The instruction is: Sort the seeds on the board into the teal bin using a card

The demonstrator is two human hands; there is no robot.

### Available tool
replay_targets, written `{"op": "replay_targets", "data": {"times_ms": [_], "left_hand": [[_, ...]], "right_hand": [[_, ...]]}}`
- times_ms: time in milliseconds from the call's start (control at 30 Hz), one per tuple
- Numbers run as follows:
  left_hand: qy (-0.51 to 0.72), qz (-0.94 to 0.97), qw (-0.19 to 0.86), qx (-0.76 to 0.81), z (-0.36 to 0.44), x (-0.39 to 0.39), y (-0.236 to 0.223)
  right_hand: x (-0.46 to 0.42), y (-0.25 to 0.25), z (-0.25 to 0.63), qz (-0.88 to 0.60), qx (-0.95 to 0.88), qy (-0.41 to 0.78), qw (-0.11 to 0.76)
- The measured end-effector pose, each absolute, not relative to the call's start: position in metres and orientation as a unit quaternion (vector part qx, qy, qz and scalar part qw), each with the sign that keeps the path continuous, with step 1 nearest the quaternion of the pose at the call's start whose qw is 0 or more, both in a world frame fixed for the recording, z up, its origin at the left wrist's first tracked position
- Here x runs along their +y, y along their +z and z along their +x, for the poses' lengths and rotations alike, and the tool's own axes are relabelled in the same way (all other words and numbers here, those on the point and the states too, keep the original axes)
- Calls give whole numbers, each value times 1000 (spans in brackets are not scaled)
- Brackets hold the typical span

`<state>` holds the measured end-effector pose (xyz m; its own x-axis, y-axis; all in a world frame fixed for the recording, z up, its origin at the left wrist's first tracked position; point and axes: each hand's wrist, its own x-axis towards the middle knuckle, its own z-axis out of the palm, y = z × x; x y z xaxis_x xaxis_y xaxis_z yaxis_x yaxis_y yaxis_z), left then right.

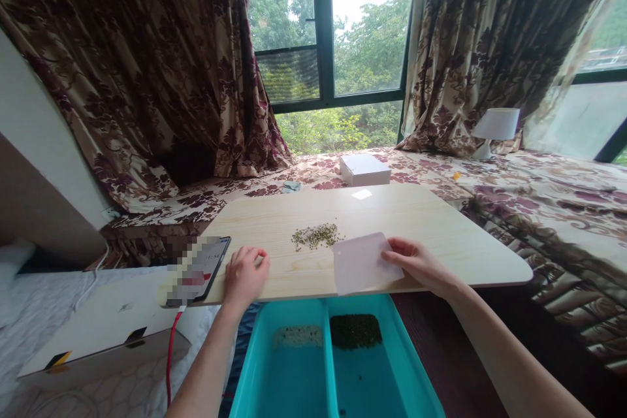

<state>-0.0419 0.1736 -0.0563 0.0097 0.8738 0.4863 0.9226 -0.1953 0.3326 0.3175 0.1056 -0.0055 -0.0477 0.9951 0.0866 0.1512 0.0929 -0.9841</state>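
My right hand (pixel 416 262) pinches the right edge of a thin, flat, whitish plastic scraper (pixel 365 264) with rounded corners. The scraper stands tilted over the table's near edge, just right of a loose heap of small greenish beans mixed with white grains (pixel 317 235). On the tabletop (pixel 274 209), left of the heap, rests my left hand (pixel 246 274) with its fingers curled in; whether anything is inside them is hidden. Below the near edge is a turquoise two-part bin (pixel 409 366). White grains (pixel 298 336) lie in its left compartment and dark green beans (pixel 355 331) in the right.
A phone (pixel 208 268) with a red cable (pixel 170 359) lies at the table's left end. Beyond the table are a white box (pixel 365 170) and a lamp (pixel 497 124) on a flowered cover. A flat carton (pixel 102 333) sits at lower left.
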Motion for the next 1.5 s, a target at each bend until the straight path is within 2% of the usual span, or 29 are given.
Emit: {"op": "replay_targets", "data": {"times_ms": [100, 233, 300, 600, 1500], "left_hand": [[-304, -707, 41, -638, -41, 172, -55], [-309, -705, 40, -637, -40, 171, -54], [-310, -706, 39, -636, -40, 171, -54], [-310, -707, 42, -635, -40, 172, -54], [-316, -705, 41, -633, -40, 172, -54]], "right_hand": [[106, -5, 318, -506, -535, 449, 507], [115, -13, 311, -540, -451, 363, 611], [119, -18, 306, -560, -431, 322, 630], [124, -27, 304, -620, -433, 238, 609], [117, -24, 284, -588, -452, 269, 615]]}}
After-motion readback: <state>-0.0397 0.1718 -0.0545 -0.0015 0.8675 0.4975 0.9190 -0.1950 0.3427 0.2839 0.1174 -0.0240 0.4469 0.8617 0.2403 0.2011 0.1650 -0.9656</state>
